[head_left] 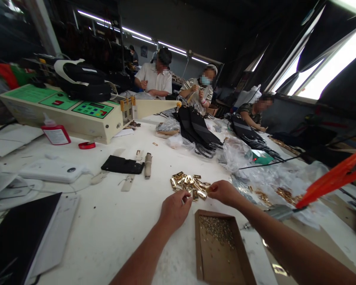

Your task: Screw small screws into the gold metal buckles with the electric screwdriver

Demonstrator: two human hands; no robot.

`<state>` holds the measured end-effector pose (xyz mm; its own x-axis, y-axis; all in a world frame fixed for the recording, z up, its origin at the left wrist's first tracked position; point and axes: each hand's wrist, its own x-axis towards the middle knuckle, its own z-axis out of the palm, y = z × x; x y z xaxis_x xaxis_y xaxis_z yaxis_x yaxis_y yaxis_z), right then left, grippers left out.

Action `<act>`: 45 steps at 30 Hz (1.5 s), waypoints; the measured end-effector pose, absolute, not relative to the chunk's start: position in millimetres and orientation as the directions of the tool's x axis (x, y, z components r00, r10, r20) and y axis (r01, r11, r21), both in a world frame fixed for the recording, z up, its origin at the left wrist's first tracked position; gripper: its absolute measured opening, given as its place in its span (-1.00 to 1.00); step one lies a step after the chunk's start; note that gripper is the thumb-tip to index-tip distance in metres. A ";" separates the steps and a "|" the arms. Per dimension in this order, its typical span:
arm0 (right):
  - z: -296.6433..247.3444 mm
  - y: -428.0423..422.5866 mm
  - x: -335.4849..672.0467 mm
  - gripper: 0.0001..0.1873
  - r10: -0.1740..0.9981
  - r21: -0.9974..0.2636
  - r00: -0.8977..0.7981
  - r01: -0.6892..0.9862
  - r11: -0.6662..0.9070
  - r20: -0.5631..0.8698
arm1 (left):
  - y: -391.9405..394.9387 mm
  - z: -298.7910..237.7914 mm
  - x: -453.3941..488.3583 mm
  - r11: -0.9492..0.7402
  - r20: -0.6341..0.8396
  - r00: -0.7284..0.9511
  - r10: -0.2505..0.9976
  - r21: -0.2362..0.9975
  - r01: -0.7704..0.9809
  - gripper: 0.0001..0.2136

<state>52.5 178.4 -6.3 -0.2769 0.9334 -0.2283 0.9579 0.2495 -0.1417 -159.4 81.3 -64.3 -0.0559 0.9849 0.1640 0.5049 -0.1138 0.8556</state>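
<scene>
A pile of small, shiny gold metal fittings [187, 181] lies on the white table, each with a slot-like opening. At the pile's near edge is my left hand [175, 209], its fingers curled and the thumb close to the index finger; whatever they hold, if anything, is hidden. My right hand [225, 192] reaches in from the right, fingertips closed at the pile's right edge on what looks like a gold metal fitting. Just below the hands sits an open cardboard box [199, 245] with many tiny metal pieces [218, 229] inside.
A cream machine with green panels [86, 120] stands left, with a red glue bottle [55, 132] before it. Black straps [195, 130] and plastic bags [237, 152] lie beyond. An orange-handled tool [329, 184] is at right. Several people sit across the table.
</scene>
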 end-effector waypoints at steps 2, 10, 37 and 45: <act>-5.7 176.9 43.3 -0.80 0.922 -0.160 -0.311 0.947 0.279 -0.231 | 80.3 -64.6 -158.8 -0.119 0.169 -0.050 0.984 0.845 0.521 -0.85; -16.6 171.4 18.6 -0.84 0.926 -0.036 -0.320 0.947 0.319 -0.201 | 79.1 -62.9 -160.0 -0.125 0.163 -0.022 0.986 0.830 0.543 -0.85; -0.5 197.7 76.2 -0.83 0.943 0.059 -0.176 0.978 0.201 -0.283 | 77.8 -59.1 -159.5 -0.087 0.120 -0.019 0.993 0.813 0.575 -0.84; -7.7 202.5 78.2 -0.71 0.886 -0.276 -0.132 0.961 0.005 -0.445 | 78.7 -61.4 -159.7 -0.084 0.115 -0.018 0.993 0.813 0.576 -0.83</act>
